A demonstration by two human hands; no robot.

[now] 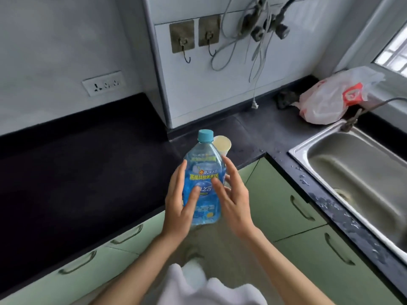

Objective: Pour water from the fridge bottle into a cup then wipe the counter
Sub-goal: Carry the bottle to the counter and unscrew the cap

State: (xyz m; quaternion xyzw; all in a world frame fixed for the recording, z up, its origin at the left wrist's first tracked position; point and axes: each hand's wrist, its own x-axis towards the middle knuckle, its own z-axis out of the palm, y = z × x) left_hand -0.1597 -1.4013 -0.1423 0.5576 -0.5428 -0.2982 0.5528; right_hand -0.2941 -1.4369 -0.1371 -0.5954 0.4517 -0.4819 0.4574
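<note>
A clear blue water bottle (203, 172) with a teal cap and a blue label is held upright in the air in front of the counter's inner corner. My left hand (179, 203) grips its left side, thumb on the label. My right hand (233, 199) presses against its right side with fingers spread. A pale yellow paper cup (222, 144) shows just behind the bottle's neck, over the dark counter (92, 164); its base is hidden.
A steel sink (361, 172) with a tap sits at the right, with water drops on the counter rim beside it. A plastic bag (332, 100) and a dark cloth (286, 99) lie at the back right. Green cabinet doors (284, 194) run below. Cables hang on the wall.
</note>
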